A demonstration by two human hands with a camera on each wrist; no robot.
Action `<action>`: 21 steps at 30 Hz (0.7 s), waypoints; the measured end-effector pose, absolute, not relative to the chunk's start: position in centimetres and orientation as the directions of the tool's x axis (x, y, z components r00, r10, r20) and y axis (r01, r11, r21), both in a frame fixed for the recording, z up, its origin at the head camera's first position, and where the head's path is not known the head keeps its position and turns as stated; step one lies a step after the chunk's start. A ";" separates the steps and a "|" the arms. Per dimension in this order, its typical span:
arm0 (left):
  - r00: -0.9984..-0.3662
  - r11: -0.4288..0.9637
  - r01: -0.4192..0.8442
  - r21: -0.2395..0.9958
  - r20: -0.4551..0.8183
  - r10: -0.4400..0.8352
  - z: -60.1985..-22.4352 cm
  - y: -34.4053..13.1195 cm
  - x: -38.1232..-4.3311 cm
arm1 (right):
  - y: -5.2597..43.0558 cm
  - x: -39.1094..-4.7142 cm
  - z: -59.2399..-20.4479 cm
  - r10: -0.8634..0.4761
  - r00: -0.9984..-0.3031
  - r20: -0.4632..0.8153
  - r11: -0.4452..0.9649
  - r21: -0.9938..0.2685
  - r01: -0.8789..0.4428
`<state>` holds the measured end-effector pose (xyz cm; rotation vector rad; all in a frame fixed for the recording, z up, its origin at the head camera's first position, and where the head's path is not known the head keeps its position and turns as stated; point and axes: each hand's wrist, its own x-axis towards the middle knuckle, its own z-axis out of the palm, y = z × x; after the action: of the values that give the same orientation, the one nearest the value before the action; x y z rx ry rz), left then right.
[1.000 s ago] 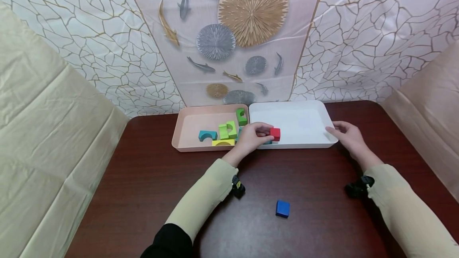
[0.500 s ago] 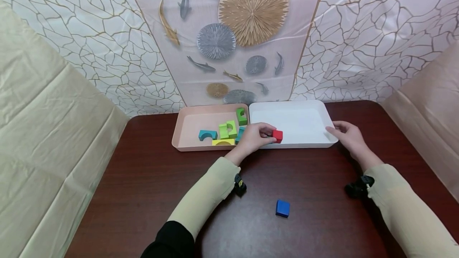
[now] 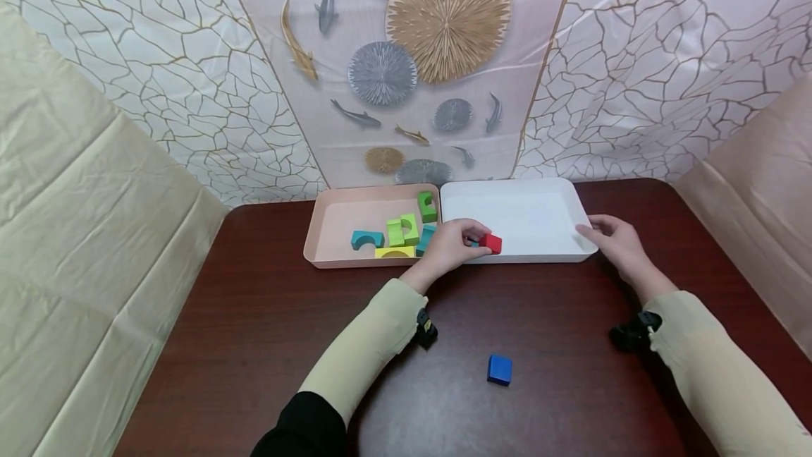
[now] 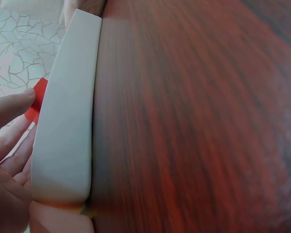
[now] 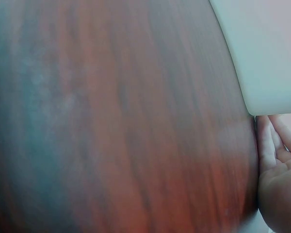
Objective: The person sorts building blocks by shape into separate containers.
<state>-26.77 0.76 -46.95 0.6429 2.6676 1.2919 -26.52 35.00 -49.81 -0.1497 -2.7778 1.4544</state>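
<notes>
My left hand (image 3: 449, 244) pinches a red block (image 3: 493, 244) between thumb and fingers, at the front left of the white tray (image 3: 533, 214). In the left wrist view the red block (image 4: 38, 99) shows just behind the tray's front wall, partly hidden by it. A sliver of something teal peeks out behind the left hand; the rest is covered. At the tray's right edge, my right hand (image 3: 618, 244) holds the rim with the thumb over it. The right wrist view shows the right hand's fingers (image 5: 267, 145) against the tray's corner.
Beside the white tray on the left is a pink tray (image 3: 336, 224), with green, teal and yellow blocks, several having curved cutouts. A blue block (image 3: 500, 370) lies alone on the dark wooden table (image 3: 444, 400) towards the front. A patterned cloth hangs behind.
My left hand has shifted slightly right with the red block, which now sits a little lower and tilted. The right hand and both trays look the same.
</notes>
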 end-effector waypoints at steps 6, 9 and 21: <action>-0.907 0.581 0.329 0.744 0.077 0.414 -46.9 1.0 -26.9 | 35.0 -26.5 -49.8 0.082 -0.996 -0.043 0.565 -0.821 0.082; -0.906 0.591 0.334 0.734 0.077 0.416 -46.9 1.1 -26.9 | 35.0 -26.5 -49.8 0.084 -0.996 -0.039 0.565 -0.821 0.080; -0.898 0.601 0.350 0.719 0.075 0.433 -46.8 1.2 -26.8 | 35.1 -26.6 -50.0 0.086 -0.996 -0.036 0.570 -0.818 0.079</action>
<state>-26.84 1.24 -46.84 0.6659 2.7143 1.1832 -26.55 35.10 -49.99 -0.1456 -2.7765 1.4450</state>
